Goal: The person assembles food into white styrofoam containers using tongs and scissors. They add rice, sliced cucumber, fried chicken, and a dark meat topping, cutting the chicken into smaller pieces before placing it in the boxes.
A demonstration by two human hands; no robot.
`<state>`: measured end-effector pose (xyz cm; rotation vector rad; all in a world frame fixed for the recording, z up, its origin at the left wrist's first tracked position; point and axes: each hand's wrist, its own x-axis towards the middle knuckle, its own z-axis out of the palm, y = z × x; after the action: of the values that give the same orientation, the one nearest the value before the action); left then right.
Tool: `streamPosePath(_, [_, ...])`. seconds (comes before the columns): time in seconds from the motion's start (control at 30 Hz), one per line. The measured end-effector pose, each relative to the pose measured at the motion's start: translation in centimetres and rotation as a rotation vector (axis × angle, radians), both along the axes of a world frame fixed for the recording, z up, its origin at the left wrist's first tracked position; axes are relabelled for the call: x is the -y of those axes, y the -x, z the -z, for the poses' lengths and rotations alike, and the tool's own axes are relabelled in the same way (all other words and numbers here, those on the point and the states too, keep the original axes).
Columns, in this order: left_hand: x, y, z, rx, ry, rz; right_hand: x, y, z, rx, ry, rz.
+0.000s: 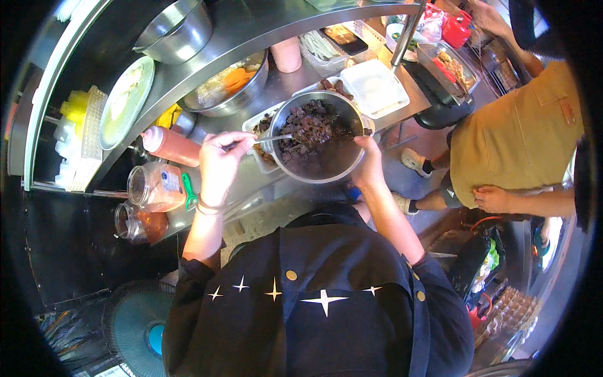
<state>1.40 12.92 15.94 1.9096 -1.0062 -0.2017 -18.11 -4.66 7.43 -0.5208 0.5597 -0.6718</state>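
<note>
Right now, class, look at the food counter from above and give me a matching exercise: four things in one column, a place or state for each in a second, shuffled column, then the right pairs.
Things:
1. Left hand
2. Right hand
3. Squeeze bottle
4. White lidded box

Places or states:
A. lies on its side, left of the left hand
B. grips the right rim of the metal bowl
C. holds a spoon reaching into the dark food
D. sits on the counter just beyond the bowl

Pairs: 1-C, 2-B, 3-A, 4-D
</note>
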Motion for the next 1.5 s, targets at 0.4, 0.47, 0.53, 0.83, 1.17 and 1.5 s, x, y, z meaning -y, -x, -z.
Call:
streamPosePath(0.4, [-2.6,-7.7,6.9,0.074,-0.098,-0.376,1.2,3.1,1.8,-0.013,0.014,0.01])
streamPosePath(0.47, [-2.5,-8.2,10.9,0.389,-0.14,-0.405,1.2,3.5,1.9,-0.036,0.039,0.046])
streamPosePath(0.53, [-2.5,-7.5,12.8,0.652,-0.183,-0.395,1.2,3.9,1.9,-0.052,0.046,0.071])
streamPosePath(0.83, [-2.6,-4.2,6.8,0.958,0.052,-0.4,0.3,4.7,0.9,-0.102,0.038,0.087])
streamPosePath(1.17, [-0.5,4.2,1.6,0.923,0.031,0.031,-1.9,2.1,-0.8,0.028,-0.046,-0.089])
streamPosePath(1.5, [-2.1,5.5,-1.9,0.925,-0.036,-0.052,-1.6,1.9,-0.4,0.005,-0.054,-0.043])
